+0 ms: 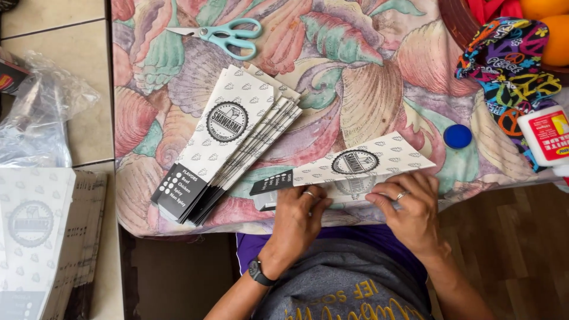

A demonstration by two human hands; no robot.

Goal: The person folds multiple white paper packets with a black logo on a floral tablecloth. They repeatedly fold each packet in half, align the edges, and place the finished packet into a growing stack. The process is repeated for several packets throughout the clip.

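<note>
Beside paper sleeve (355, 163), stacked sleeves (228, 139)

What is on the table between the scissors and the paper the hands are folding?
A fanned stack of printed paper sleeves lies between the scissors and the folded paper, seen from the head camera.

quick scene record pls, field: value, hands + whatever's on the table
left hand: left hand pressing flat on a printed paper sleeve
right hand: right hand pressing the same sleeve's lower edge
stack: fanned stack of matching sleeves, left of the hands
scissors: teal-handled scissors, shut, at the far edge
cap: blue round cap, right of the sleeve
bottle: white glue bottle, lying at the right edge
surface: shell-patterned tablecloth
side pile: more sleeves at far left, under a clear plastic bag
</note>
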